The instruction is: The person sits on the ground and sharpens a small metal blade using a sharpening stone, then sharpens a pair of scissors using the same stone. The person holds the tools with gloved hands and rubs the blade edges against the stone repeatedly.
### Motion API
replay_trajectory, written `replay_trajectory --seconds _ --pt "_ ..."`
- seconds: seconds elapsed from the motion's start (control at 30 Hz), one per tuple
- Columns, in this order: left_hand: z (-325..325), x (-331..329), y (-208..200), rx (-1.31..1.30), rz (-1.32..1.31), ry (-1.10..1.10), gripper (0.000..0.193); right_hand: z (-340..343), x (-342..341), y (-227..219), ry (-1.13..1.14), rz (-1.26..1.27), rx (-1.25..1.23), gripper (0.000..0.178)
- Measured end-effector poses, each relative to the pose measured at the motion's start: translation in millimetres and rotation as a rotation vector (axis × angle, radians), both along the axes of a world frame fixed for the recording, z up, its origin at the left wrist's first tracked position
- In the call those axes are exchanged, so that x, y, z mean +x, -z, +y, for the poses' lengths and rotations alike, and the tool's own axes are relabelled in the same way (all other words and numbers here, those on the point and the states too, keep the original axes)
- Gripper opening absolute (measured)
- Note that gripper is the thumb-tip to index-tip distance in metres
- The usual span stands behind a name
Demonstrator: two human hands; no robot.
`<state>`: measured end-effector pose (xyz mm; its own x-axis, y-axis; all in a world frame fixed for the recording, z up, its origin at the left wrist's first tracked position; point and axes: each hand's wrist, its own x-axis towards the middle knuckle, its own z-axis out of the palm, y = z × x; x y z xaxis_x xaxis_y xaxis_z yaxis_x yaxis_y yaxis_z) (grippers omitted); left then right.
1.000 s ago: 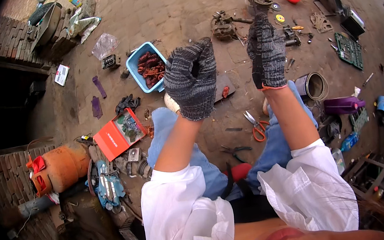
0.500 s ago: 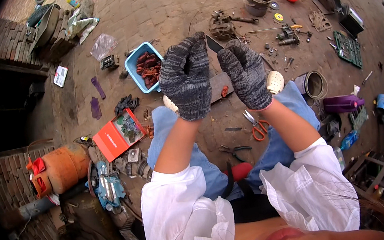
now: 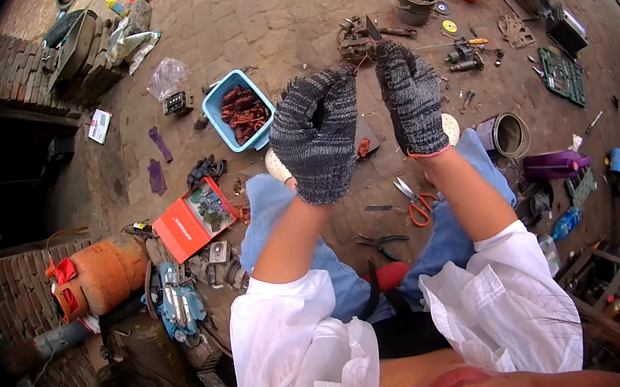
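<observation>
Both hands wear dark grey knitted gloves and are raised over the ground between my knees. My right hand is closed around a knife, whose dark blade points up and away past the fingertips. My left hand is pinched shut beside it, its fingertips facing the right hand. A thin reddish strand shows between the two hands, at the left fingertips; the rest of it is hidden. Left of that hand stands a light blue basin with reddish-brown bundles in it. Another small reddish bundle lies below the hands.
Orange-handled scissors and pliers lie near my legs. An open red box and an orange gas cylinder are at the left. At the right are a metal can, a purple jug and a green tool case.
Both hands have shifted right and now stand a little further apart. The knife blade has swung more upright and away, and the reddish strand now shows between the hands.
</observation>
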<state>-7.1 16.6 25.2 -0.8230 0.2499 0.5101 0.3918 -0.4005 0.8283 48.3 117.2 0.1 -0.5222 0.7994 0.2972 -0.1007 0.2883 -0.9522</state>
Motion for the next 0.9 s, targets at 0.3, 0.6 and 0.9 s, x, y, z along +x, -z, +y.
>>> replay_trajectory --seconds 0.3,0.6,0.9 --pt "-2 -8 -1 0.009 -0.138 0.067 0.016 -18 5 6 -0.048 0.076 -0.009 0.020" --pt "-3 -6 4 -0.062 -0.095 -0.028 0.016 -31 10 -28 -0.257 0.021 -0.054 0.021" --pt "-5 -1 -2 -0.056 -0.026 0.111 0.015 5 -3 7 0.021 0.103 -0.010 0.020"
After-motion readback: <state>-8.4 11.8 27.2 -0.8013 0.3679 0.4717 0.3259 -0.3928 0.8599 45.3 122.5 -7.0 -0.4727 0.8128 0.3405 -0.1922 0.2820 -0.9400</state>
